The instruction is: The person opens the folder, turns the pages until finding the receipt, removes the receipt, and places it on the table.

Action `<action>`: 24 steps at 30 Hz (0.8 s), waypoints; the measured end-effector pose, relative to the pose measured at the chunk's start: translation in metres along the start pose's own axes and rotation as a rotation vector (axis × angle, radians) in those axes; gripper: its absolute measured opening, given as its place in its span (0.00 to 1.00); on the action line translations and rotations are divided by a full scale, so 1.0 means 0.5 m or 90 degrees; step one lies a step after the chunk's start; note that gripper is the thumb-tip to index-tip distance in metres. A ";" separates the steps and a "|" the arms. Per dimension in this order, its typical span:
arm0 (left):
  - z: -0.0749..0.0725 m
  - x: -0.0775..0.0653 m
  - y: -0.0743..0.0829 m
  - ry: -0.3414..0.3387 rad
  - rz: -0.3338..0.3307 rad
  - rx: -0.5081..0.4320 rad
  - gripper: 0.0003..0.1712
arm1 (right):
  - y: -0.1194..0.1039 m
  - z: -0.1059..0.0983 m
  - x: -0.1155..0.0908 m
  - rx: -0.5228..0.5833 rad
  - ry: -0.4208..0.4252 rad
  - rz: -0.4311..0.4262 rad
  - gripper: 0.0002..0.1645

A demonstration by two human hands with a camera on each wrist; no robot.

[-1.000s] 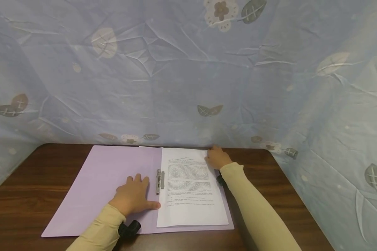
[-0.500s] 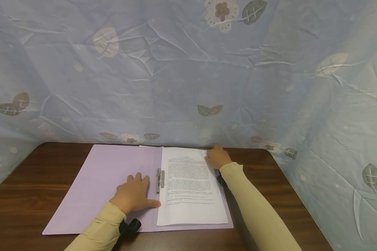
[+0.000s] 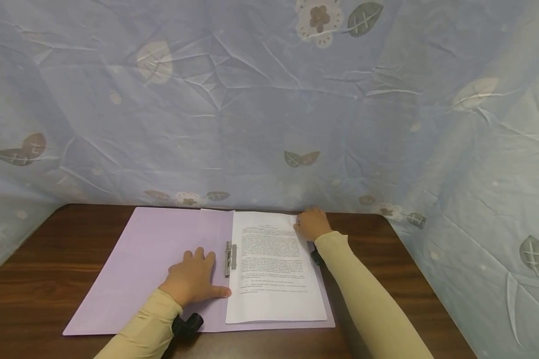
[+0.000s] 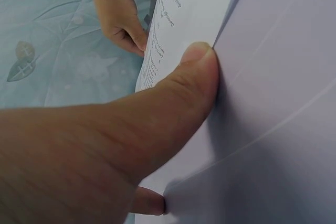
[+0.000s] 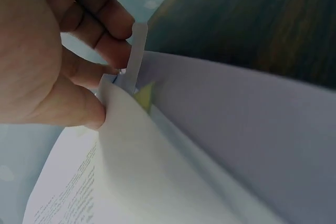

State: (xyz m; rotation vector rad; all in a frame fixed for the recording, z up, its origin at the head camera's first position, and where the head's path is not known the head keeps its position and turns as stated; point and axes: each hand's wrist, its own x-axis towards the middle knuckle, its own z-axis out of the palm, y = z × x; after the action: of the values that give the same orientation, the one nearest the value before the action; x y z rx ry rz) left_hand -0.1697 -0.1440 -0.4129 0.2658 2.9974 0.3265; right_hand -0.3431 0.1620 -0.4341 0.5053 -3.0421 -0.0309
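A lilac folder [image 3: 161,239] lies spread on the table, a metal clip [image 3: 228,259] along its fold. On its right half sits a stack of printed paper [image 3: 271,304]. My left hand [image 3: 192,276] rests on the left cover with fingers spread, its thumb touching the stack's lower left edge. At the top right corner my right hand [image 3: 313,224] pinches the paper between thumb and forefinger, the other fingers curled. The right wrist view shows the corner lifted and bent, with a pale strip [image 5: 137,51] and a small yellow tab [image 5: 144,97] beside it.
The dark wooden table [image 3: 22,299] extends on both sides of the folder. A pale blue patterned cloth [image 3: 251,124] hangs right behind its back edge and at the sides. Each wrist bears a black camera mount, the left one [image 3: 187,325] over the folder's front edge.
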 end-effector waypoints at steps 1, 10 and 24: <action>0.000 0.000 0.000 0.001 0.000 0.001 0.60 | 0.000 -0.001 0.000 0.009 -0.001 0.004 0.13; -0.005 0.000 0.004 -0.006 -0.004 0.001 0.62 | 0.001 -0.003 0.010 0.047 -0.022 0.017 0.12; -0.001 0.002 0.002 -0.014 -0.011 0.003 0.63 | 0.016 -0.014 0.006 0.314 -0.053 0.123 0.31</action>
State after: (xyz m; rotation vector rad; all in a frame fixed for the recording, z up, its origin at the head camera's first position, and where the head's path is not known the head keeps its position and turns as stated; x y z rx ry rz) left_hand -0.1707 -0.1432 -0.4124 0.2426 2.9773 0.3129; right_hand -0.3482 0.1683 -0.4269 0.2291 -3.1524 0.7363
